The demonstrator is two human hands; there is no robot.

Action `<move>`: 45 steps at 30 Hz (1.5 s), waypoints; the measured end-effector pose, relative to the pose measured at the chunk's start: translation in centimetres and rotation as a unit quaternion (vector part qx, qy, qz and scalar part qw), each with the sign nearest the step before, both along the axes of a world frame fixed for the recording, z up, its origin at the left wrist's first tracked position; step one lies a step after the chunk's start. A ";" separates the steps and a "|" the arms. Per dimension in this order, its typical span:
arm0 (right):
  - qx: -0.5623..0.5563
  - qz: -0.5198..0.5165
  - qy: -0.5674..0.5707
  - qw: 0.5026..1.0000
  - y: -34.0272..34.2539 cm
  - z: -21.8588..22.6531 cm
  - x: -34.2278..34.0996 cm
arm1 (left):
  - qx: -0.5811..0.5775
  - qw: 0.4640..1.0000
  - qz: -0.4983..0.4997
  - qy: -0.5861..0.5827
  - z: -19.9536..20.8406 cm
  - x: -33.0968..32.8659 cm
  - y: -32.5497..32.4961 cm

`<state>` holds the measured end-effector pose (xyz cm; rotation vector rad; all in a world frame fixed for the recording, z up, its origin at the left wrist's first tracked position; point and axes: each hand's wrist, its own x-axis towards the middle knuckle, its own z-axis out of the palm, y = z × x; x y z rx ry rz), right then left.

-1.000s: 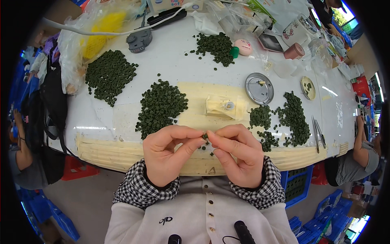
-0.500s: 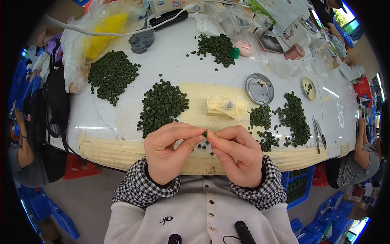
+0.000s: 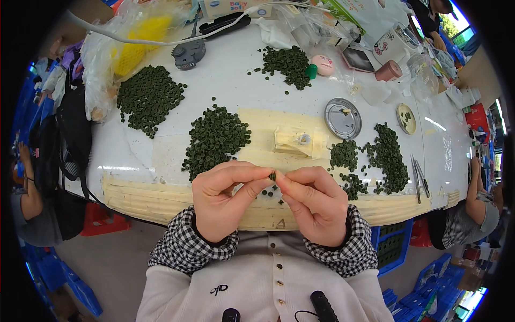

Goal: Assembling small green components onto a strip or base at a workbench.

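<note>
Between my two hands, over the table's near edge, is one small round dark green piece (image 3: 272, 176). My left hand (image 3: 225, 196) pinches it between thumb and forefinger, and my right hand (image 3: 316, 201) has its fingertips closed on it from the other side. Several more green pieces lie on the table just beneath my fingers. A large heap of such pieces (image 3: 217, 137) lies beyond my left hand. Smaller groups (image 3: 344, 154) lie beyond my right hand, beside a longer heap (image 3: 387, 161). A tape-covered block (image 3: 298, 142) with a small pale ring stands ahead of my hands.
Further heaps lie at the far left (image 3: 150, 99) and back middle (image 3: 287, 64). A round metal lid (image 3: 343, 118), a small dish (image 3: 406, 118) and tweezers (image 3: 417, 180) are to the right. A grey device (image 3: 188, 53), plastic bags and a cup (image 3: 394, 43) stand farther back. People sit at both sides.
Both hands stay almost in place, pinching the same green piece. The whole view has shifted very slightly; nothing on the table has visibly moved.
</note>
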<state>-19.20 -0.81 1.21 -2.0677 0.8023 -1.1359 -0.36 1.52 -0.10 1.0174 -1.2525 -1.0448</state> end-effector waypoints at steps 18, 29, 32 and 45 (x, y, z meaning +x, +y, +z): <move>-0.166 -0.175 0.200 0.950 -4.8 2.0 -0.8 | 0.032 0.999 0.013 0.039 -0.1 -0.3 0.1; -0.134 -0.026 0.006 0.991 -3.3 4.9 -1.1 | 0.045 0.999 0.004 0.023 -0.1 -0.5 0.2; -0.094 0.030 -0.007 0.995 -3.4 3.9 -0.4 | 0.042 0.999 -0.001 0.014 0.0 -0.5 0.1; -0.060 0.058 0.052 0.995 -3.1 3.7 -0.5 | 0.031 1.000 -0.001 0.000 0.1 -0.6 0.0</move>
